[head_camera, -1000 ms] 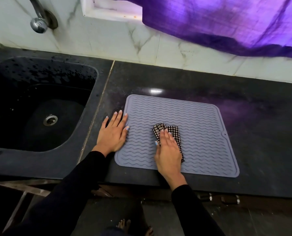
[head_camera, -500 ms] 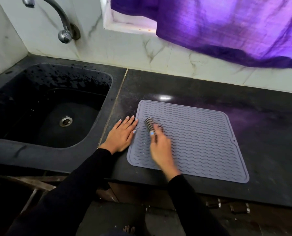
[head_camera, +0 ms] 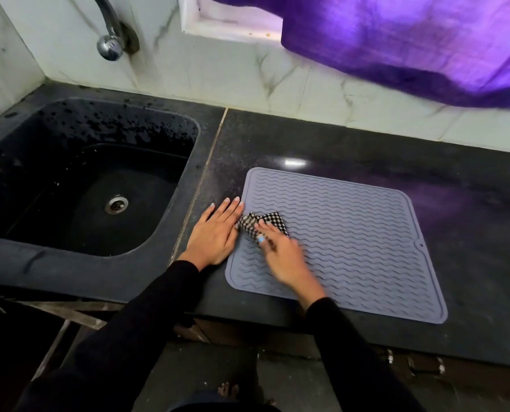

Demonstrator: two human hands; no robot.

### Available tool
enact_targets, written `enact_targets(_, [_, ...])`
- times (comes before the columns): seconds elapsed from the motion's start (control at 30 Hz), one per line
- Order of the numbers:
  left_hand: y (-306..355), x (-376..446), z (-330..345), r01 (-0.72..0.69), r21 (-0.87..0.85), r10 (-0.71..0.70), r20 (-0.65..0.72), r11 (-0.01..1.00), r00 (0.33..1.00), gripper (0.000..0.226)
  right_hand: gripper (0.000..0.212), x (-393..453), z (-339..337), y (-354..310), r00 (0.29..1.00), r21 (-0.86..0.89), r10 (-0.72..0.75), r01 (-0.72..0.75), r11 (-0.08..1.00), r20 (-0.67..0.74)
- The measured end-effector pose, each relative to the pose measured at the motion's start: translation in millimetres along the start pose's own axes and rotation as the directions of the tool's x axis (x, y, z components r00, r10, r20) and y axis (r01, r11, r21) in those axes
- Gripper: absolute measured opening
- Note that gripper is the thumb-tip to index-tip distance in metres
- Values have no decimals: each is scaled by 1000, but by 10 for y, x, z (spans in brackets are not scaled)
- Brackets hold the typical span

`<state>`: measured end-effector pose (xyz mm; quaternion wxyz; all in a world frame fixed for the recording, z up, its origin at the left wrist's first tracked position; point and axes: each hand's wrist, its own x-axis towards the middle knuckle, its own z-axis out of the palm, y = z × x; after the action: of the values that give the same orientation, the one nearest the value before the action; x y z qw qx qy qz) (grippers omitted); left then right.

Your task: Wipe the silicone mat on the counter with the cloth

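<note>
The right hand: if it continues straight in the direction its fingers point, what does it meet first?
Probably the left hand. The right hand presses the checked cloth leftward on the mat, and the cloth's corner already seems to reach it.

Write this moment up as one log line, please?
step: wiping | right hand: presses checked cloth on silicone mat, left edge | left hand: flat on counter beside mat | sink: unused

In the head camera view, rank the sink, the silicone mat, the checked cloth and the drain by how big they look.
1. sink
2. silicone mat
3. checked cloth, partly hidden under the right hand
4. drain
</note>
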<state>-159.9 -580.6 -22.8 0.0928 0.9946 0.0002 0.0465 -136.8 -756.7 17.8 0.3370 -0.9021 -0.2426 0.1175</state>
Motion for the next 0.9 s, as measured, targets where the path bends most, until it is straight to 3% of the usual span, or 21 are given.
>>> enact_targets(0.03, [1,-6,0,2,-4,-2,2,1000,1000,71,36,46,-125,14,987,256,133,-153,955,91])
enact_targets(0.07, [1,-8,4,2,-8,-2,5,1000,1000,71,34,91,-236,24,959,498,252,-282,820,128])
enact_targets(0.1, [2,-5,10,3,-12,-3,6,1000,1000,71,32,132,-319,38,930,673,349,-331,661,114])
enact_targets(0.13, [4,-6,14,4,-16,-4,2,1000,1000,71,28,139,-379,28,910,735,406,-328,594,78])
enact_targets(0.17, [5,-8,16,5,-18,-5,-3,1000,1000,72,24,123,-416,-11,912,695,411,-309,650,21])
enact_targets(0.2, [2,-9,18,8,-22,-8,-6,1000,1000,71,22,85,-419,-76,930,562,365,-283,777,-36])
enact_targets(0.27, [1,-16,22,12,-32,-12,-13,999,1000,71,27,-43,-309,-191,982,152,176,-165,974,-61])
enact_targets(0.3, [2,-19,27,12,-33,-13,-15,999,1000,70,32,-118,-214,-250,993,-48,112,-113,992,-26])
enact_targets(0.4, [6,-6,30,14,-35,-15,-25,999,1000,69,52,-323,132,-349,1000,-420,11,-6,907,8])
enact_targets(0.57, [-12,4,36,3,-32,-5,-41,999,999,65,54,-324,389,-275,999,-630,39,-37,776,-12])
enact_targets(0.67, [-22,15,36,-3,-28,2,-38,1000,999,64,53,-267,411,-299,993,-676,67,17,736,97])
enact_targets(0.77, [-14,11,32,2,-25,-3,-39,1000,999,66,46,-216,219,-287,993,-618,-70,116,777,99])
enact_targets(0.83, [-17,6,29,6,-34,-7,-29,999,1000,68,38,-101,-4,-120,993,-421,-113,121,899,43])
enact_targets(0.9, [-12,1,20,14,-53,-15,-29,999,999,70,27,-9,-273,-52,997,20,69,-69,997,26])
